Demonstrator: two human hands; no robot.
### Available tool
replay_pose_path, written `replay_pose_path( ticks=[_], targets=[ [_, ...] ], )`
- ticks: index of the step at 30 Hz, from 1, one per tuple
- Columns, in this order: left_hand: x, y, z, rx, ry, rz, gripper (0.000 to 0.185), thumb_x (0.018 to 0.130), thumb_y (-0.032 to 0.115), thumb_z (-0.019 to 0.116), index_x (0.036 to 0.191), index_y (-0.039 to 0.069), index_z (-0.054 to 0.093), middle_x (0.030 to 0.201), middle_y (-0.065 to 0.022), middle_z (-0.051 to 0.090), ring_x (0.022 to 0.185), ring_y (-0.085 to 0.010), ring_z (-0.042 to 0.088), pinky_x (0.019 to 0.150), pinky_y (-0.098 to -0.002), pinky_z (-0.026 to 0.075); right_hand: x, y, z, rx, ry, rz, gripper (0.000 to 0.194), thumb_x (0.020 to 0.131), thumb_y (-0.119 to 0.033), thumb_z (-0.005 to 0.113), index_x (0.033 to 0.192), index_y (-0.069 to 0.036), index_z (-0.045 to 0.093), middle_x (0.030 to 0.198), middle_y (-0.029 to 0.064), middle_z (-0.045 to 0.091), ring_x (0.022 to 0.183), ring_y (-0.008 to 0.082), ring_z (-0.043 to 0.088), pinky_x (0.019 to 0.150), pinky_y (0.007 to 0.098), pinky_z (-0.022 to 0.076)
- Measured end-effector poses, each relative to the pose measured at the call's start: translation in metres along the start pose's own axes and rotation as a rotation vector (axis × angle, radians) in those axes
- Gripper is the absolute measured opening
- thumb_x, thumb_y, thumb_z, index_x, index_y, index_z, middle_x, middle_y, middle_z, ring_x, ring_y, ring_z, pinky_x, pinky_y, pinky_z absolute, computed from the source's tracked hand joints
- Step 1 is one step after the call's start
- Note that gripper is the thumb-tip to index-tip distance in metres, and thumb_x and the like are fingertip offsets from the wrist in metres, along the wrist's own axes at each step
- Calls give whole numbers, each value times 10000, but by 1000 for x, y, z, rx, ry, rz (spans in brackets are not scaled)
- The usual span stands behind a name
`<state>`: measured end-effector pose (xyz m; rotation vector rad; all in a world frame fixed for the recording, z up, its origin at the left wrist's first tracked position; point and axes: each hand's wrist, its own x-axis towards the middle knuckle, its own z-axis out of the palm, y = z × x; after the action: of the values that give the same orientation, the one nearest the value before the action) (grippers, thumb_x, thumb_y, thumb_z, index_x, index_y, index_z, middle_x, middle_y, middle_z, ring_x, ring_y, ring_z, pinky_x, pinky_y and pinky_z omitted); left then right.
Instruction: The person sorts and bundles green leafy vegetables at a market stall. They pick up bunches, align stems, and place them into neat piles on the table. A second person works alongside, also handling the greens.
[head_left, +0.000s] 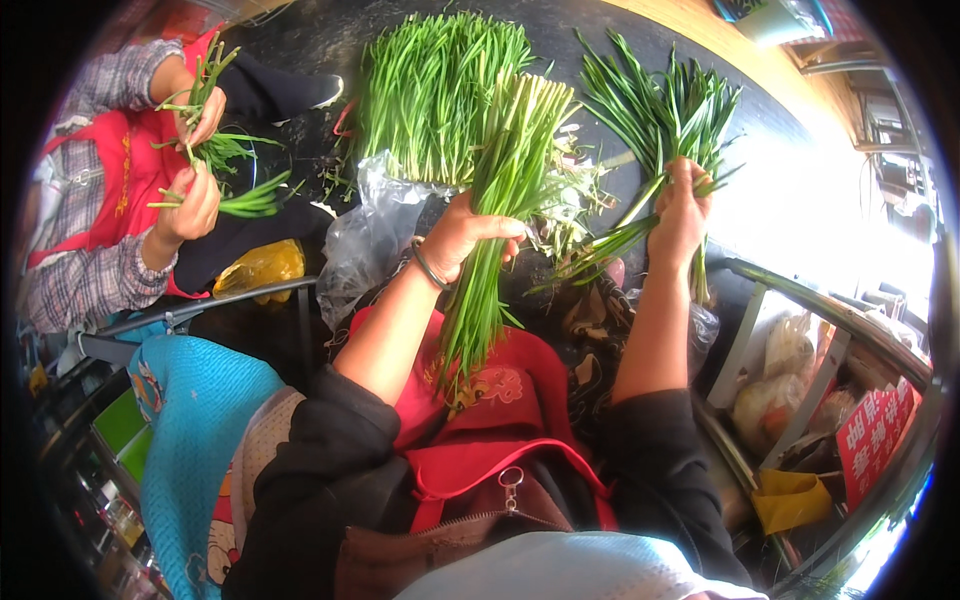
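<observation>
My left hand (471, 238) is closed around a bundle of Chinese chives (501, 270), its pale cut ends up and its leaf tips hanging over my red apron (517, 390). My right hand (682, 210) grips a looser bunch of darker chives (675, 112), its leaves fanning out above; a few strands stick out to the left. Behind my left hand a wide stack of chives (431, 97) lies on the dark surface. Pale trimmings (574, 202) are heaped between my hands.
A co-worker's hands (191, 150) hold greens at the upper left. Clear plastic (375, 225) lies beside the stack, and a yellow bag (262, 270) is at left. Metal rails (832, 322) and plastic bags (772, 405) stand at right. A blue cover (187, 420) is at lower left.
</observation>
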<state>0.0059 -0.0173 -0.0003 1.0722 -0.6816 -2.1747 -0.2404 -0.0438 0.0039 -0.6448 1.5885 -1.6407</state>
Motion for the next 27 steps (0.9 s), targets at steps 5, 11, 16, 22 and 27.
replay_pose_path(
  ticks=[5, 11, 16, 22, 27],
  targets=[
    [-2, 2, -1, -10, 59, 75, 185, 726, 28, 623, 901, 8, 566, 735, -80, 598, 584, -148, 599, 516, -269, 500, -1, 1, 3, -360, -17, 28, 175, 751, -129, 689, 879, -47, 602, 724, -20, 555, 478, 19, 379, 405, 159, 272],
    [-1, 1, 10, 202, 102, 195, 301, 734, -20, 600, 1023, 4, 516, 757, -66, 594, 584, -136, 589, 535, -260, 490, -26, 4, 25, -160, -404, 450, 249, 757, -300, 690, 849, -73, 647, 612, -19, 563, 472, 37, 407, 450, 173, 327],
    [-1, -2, 16, 321, 127, 237, 396, 734, -32, 598, 1109, 17, 480, 780, -62, 594, 588, -130, 585, 536, -254, 483, -29, -1, 31, -230, -377, 378, 208, 798, -261, 653, 766, -55, 656, 615, -34, 579, 451, 16, 342, 415, 174, 266],
    [-1, 3, 10, 113, 33, 96, 268, 737, 8, 603, 991, -2, 517, 742, -98, 592, 581, -169, 594, 520, -268, 496, -30, -1, 31, -497, -366, 41, 226, 861, -265, 570, 784, -58, 619, 557, -68, 440, 497, 19, 339, 458, 186, 260],
    [-6, 5, 8, 5, -63, -48, 193, 736, 85, 618, 903, 5, 565, 717, -83, 595, 564, -152, 586, 523, -257, 487, -35, -4, 32, -495, -337, -100, 270, 882, -272, 540, 736, -46, 566, 631, -31, 492, 586, 46, 411, 539, 199, 328]
  ],
)
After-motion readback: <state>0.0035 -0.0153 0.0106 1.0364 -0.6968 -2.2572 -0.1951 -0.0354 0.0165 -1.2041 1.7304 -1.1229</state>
